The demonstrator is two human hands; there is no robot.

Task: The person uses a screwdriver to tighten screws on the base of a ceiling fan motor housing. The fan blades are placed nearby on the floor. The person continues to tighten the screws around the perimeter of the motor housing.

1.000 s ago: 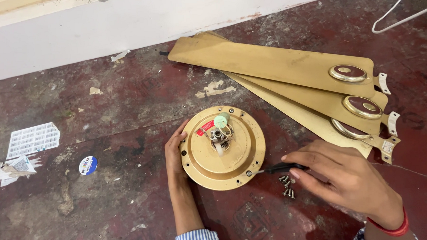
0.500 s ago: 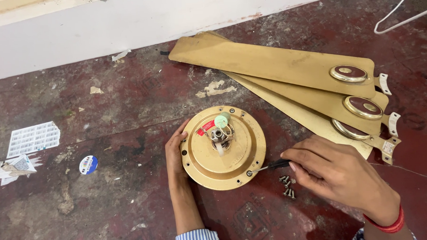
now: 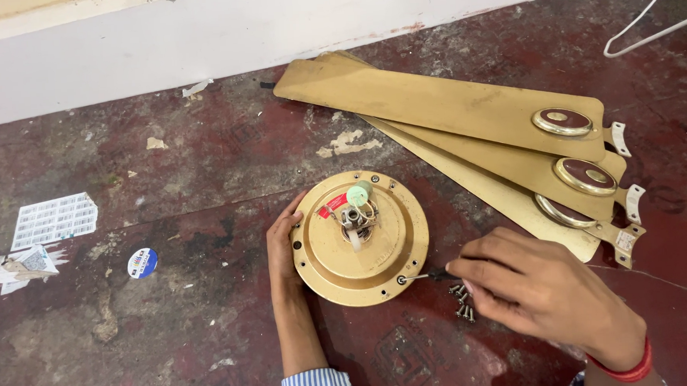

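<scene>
From the head view, a gold motor [image 3: 361,238], round and flat, lies on a worn red floor [image 3: 172,332], near the middle of the frame. The left hand [image 3: 284,246] rests against the motor's left rim, fingers curled onto the edge and pressing it rather than closing around anything. The right hand [image 3: 529,285] sits just right of the motor, its fingers pinched together on the dark handle of a screwdriver [image 3: 428,275], whose thin shaft reaches to a screw hole on the motor's lower right rim. A small pile of screws [image 3: 462,300] lies on the floor just beside the right hand's fingertips, partly under them. On top of the motor stand a metal hub, a green cap [image 3: 359,192] and a red tag [image 3: 330,210]. Three gold blades [image 3: 448,107] lie stacked and fanned behind the motor, their bracket ends toward the right. At the left, well apart from the hands, lie a round sticker [image 3: 142,263] and paper scraps [image 3: 51,221]. A white wall [image 3: 198,37] runs along the top, and a white cable [image 3: 653,29] loops in the upper right corner.
</scene>
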